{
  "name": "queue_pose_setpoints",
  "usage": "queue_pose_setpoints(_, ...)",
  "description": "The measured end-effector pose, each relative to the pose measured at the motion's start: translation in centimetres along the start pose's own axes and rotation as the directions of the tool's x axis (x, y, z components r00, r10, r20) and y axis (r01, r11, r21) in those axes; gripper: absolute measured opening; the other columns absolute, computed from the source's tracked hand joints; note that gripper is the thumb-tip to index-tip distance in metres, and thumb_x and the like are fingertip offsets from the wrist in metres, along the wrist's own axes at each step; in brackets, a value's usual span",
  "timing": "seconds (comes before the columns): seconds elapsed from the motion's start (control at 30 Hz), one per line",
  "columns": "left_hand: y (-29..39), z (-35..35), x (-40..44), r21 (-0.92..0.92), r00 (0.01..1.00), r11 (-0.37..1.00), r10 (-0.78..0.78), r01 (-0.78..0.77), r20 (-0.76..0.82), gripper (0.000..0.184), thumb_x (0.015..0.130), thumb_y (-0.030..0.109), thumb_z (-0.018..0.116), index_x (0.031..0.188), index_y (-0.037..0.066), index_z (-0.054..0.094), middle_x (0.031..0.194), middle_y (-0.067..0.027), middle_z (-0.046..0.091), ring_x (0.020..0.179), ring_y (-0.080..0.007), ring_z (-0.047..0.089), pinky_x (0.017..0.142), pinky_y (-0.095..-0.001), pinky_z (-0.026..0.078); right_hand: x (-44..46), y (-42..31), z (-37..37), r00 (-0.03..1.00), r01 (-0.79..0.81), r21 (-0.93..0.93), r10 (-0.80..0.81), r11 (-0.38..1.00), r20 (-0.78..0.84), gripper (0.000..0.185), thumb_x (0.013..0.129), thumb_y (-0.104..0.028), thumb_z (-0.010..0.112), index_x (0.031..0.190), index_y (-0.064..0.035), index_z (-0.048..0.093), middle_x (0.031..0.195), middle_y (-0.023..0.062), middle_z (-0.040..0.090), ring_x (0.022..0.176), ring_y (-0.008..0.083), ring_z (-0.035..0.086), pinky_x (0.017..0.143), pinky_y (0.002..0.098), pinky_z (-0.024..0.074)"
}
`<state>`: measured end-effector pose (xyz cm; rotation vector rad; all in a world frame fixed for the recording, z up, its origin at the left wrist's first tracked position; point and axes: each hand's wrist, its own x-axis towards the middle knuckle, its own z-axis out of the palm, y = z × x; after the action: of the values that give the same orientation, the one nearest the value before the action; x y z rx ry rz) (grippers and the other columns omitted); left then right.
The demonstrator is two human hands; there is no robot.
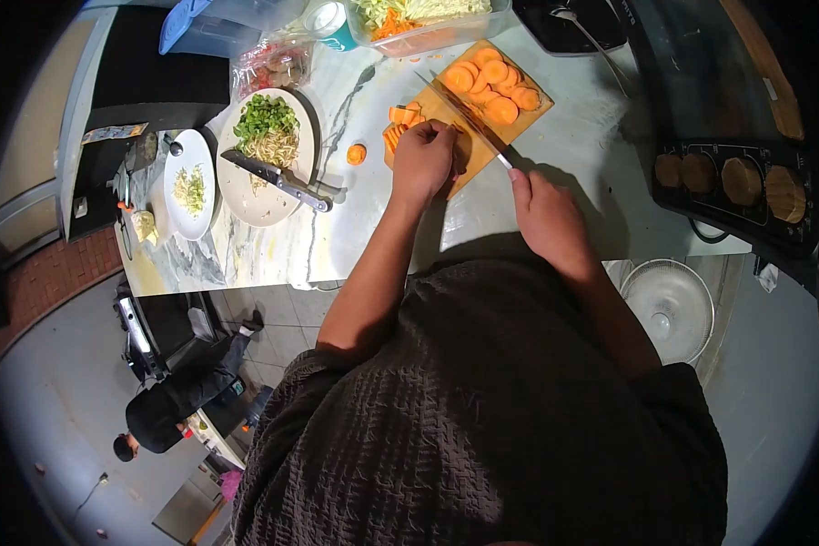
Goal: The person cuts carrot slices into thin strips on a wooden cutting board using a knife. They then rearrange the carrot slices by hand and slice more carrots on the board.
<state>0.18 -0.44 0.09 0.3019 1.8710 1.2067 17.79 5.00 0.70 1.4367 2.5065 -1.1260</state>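
My right hand (550, 216) is wrapped round the handle of a knife (473, 121), whose blade slants up and left across a wooden cutting board (471, 183). On the board's left part, my left hand (425, 156) is closed with its fingertips down beside the blade; what it holds, if anything, is hidden. Round carrot slices (500, 110) lie at the upper right of the board, beyond the blade. Cut carrot pieces (395, 133) are by the left edge, next to my left hand. A single carrot piece (357, 154) rests on the marble counter (364, 227).
To the left are a plate (238, 207) of chopped greens and sprouts with a second knife (278, 178) across it, and a smaller oval plate (189, 225). A tub of shredded vegetables (437, 35) stands behind the board. A person (168, 409) is at lower left.
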Motion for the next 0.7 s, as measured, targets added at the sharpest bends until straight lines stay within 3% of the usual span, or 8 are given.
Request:
queue_pose_setpoints(0.43,-0.1,-0.1,0.4,0.073,1.0,0.997,0.008,-0.008,0.002,0.016,0.09,0.012,0.059,0.085,-0.003,0.061,0.059,-0.0052,0.056,0.043,-0.0128,0.052,0.044,-0.0263,0.041,-0.2,-0.7,0.1,0.999,0.024,0.011,-0.024,1.0,0.038,0.048,0.101,-0.04,0.038,0.088,0.0013,0.058,0.082,0.0282,0.063,0.083,0.0496,0.058,0.077,0.0562,0.0442)
queue_pose_setpoints(0.63,-0.5,-0.3,0.9,0.071,1.0,0.997,0.012,-0.014,0.022,0.015,0.09,0.011,0.059,0.085,-0.004,0.061,0.06,-0.0048,0.055,0.043,-0.0129,0.051,0.043,-0.0263,0.04,-0.3,-1.2,0.4,1.0,0.013,-0.047,-0.013,0.999,0.005,0.046,0.1,-0.04,0.039,0.091,-0.0002,0.061,0.082,0.0268,0.065,0.081,0.0475,0.062,0.075,0.0552,0.048)
queue_pose_setpoints(0.7,-0.7,-0.4,1.1,0.078,0.999,0.997,0.019,-0.021,0.027,0.022,0.091,0.017,0.059,0.086,-0.004,0.063,0.057,-0.0072,0.059,0.044,-0.014,0.056,0.045,-0.0278,0.044,-0.4,-1.6,0.1,0.999,-0.033,-0.048,0.034,0.998,0.024,0.046,0.1,-0.04,0.039,0.092,0.0003,0.061,0.083,0.027,0.065,0.081,0.0468,0.063,0.075,0.0546,0.0488)
